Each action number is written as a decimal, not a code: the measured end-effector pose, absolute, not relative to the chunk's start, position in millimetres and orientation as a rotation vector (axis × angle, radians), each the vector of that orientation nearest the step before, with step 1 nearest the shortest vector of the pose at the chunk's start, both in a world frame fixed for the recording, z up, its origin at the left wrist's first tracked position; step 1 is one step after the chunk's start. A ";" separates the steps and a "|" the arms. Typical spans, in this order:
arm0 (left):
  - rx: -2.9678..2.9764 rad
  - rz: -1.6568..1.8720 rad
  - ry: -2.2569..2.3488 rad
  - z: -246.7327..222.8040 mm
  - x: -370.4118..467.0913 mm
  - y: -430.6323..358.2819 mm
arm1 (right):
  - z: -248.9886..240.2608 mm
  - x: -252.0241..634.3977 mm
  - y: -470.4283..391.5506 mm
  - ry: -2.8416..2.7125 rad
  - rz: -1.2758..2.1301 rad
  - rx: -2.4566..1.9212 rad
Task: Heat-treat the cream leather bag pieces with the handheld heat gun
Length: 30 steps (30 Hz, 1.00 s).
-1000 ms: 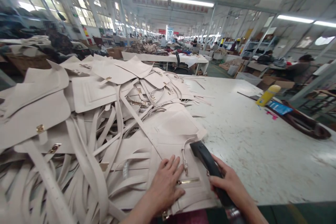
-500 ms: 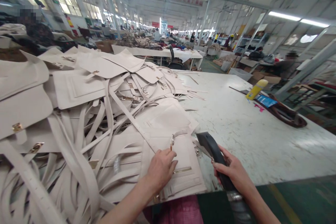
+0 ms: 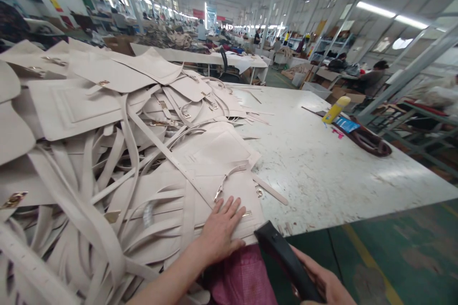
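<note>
At six o'clock, the left hand [image 3: 222,228] lies on a flat pale-beige leather-like panel [image 3: 239,188], its fingers a little spread, near a small shiny metal clasp [image 3: 218,193]. At five o'clock, the right hand [image 3: 327,280] holds a curved smooth black tool [image 3: 288,258], its fingers closed around it and partly hidden. On the white tabletop [image 3: 304,181], a yellow plastic bottle [image 3: 335,110] leans at three o'clock

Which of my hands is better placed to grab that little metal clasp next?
Probably the left hand: it lies open on the beige panel, fingertips right by the clasp. The right hand is farther off and grips the black tool.
</note>
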<state>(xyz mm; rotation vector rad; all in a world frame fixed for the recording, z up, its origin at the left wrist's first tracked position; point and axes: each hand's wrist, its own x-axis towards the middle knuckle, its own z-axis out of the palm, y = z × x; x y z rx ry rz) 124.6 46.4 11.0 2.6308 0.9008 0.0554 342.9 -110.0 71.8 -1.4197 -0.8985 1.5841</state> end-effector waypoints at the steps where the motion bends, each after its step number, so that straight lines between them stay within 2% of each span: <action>1: 2.617 0.058 0.895 13.2 123.7 46.6 | 70.7 339.1 -105.1 -0.909 1.580 -1.404; 7: 2.551 0.074 0.890 20.9 121.0 45.0 | 74.4 324.7 -51.5 -0.942 1.552 -1.528; 17: 2.532 0.109 0.854 14.9 114.8 43.1 | 70.9 314.6 77.6 -1.161 1.199 -1.501; 21: 2.693 0.157 0.881 4.0 134.4 30.8 | 83.1 327.4 68.4 -1.108 1.123 -1.488; 30: 2.992 0.493 0.668 -24.2 185.5 24.0 | 101.1 351.2 -24.2 -0.912 1.177 -1.705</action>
